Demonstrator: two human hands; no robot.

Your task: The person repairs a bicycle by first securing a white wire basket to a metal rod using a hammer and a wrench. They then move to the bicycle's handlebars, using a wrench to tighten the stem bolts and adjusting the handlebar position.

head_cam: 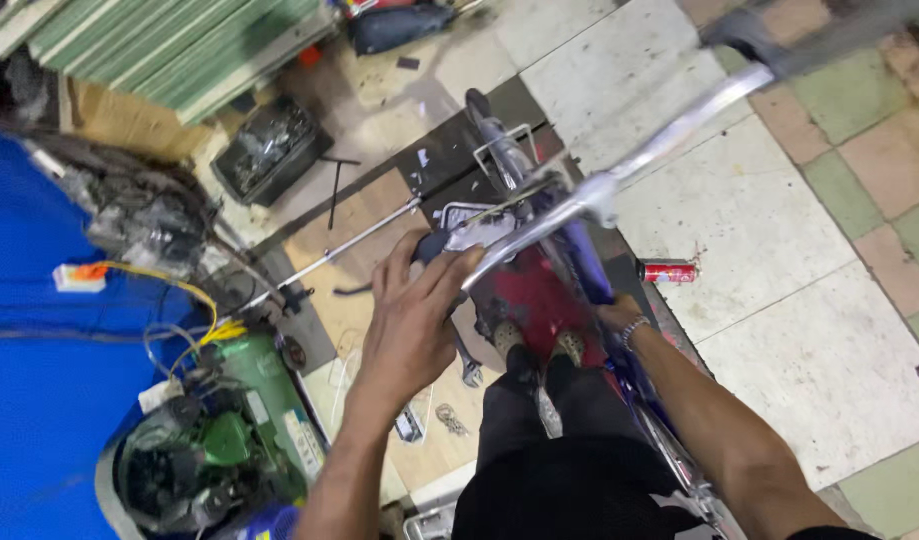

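A bicycle [564, 250] stands on the tiled floor [779, 230] at picture centre, seen from above: purple frame, red part beneath, and a chrome handlebar [669, 135] running toward 1 o'clock to a dark grip. The left hand [414, 315] is clenched around the handlebar's near end. The right hand [614, 318], at 4 o'clock from it, rests on the frame; its grasp cannot be told. A red can [669, 271] lies nearby.

Left arm bare, reaching forward and up from the lower edge; left hand [411, 312] back-up, fingers curled over and closed in a grip. Right arm bare, angled in from lower right, a band at the wrist; right hand [613, 316] mostly hidden, grip unclear.
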